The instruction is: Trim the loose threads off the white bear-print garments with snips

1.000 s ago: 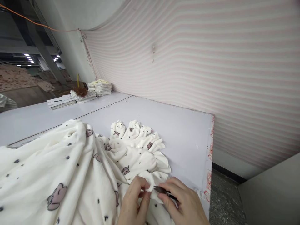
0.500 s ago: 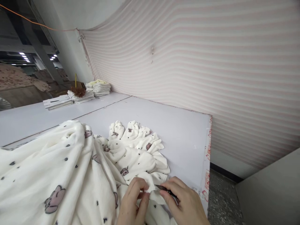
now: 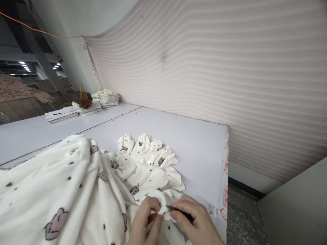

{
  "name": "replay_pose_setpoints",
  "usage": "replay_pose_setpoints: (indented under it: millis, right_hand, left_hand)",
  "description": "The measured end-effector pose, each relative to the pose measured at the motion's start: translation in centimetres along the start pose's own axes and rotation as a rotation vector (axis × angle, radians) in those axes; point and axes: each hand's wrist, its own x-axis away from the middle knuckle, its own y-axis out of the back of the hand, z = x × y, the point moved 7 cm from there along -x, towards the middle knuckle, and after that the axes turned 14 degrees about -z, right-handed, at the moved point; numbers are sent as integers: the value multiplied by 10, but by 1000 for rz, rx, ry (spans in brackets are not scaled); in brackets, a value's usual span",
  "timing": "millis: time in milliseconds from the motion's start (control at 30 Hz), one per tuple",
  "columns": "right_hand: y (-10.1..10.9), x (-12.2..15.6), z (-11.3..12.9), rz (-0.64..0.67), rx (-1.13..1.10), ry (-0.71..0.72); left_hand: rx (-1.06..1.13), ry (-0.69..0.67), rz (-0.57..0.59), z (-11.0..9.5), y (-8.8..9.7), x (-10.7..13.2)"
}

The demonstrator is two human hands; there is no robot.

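White fleecy fabric (image 3: 150,177) with pink animal prints and small dark marks lies bunched across the table, its near right part gathered into several ruffled ends. At the bottom centre, my left hand (image 3: 147,217) pinches an edge of this fabric between thumb and fingers. My right hand (image 3: 196,219) is closed around small black thread snips (image 3: 184,213). Their dark pointed tip reaches left to the pinched edge, close by my left fingertips. Whether the blades are apart cannot be made out. A larger fold of the same fabric (image 3: 58,177) heaps up at the left.
The pale table (image 3: 199,136) ends at a taped right edge (image 3: 226,177). Stacks of folded cloth (image 3: 106,98) and white card pieces (image 3: 61,114) sit at the back left. A striped cloth sheet (image 3: 204,68) hangs behind. Lint (image 3: 213,211) lies near the right edge.
The tip of the snips has moved slightly left, nearer to my left fingers. My left hand still pinches the fabric edge. The view has shifted a little.
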Motion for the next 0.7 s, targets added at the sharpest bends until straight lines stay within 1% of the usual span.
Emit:
replay_pose_setpoints:
  millis: [100,133,200,267,367,400,467,533,600,700]
  right_hand:
    - [0,2,-11,-97,-49,-62]
    - [-3,3,-12,-104,-72,-61]
    - [-9,3,-8,-101,-89,-2]
    - [-13,3,0,-119,-67,94]
    - [-16,2,10,-134,-53,219]
    - [-18,1,12,-135,-50,256]
    - [-21,-1,13,-138,-43,311]
    - [-25,-4,12,-117,-38,329]
    - [-29,-7,8,-101,-18,313]
    - [-27,-12,-2,-168,43,229]
  left_hand:
    - [-22,-32,-12,-3,4,-3]
    - [-47,-48,3,-3,5,-4]
    - [-95,-51,31,-2,5,-6]
    - [-99,16,17,3,7,-7]
    - [-11,171,-70,12,11,-7]
    - [19,193,-78,14,10,-7]
    - [55,202,-55,14,7,-7]
    - [90,226,-4,17,4,-6]
    - [154,315,47,25,0,-5]
    - [263,438,79,37,-3,-3]
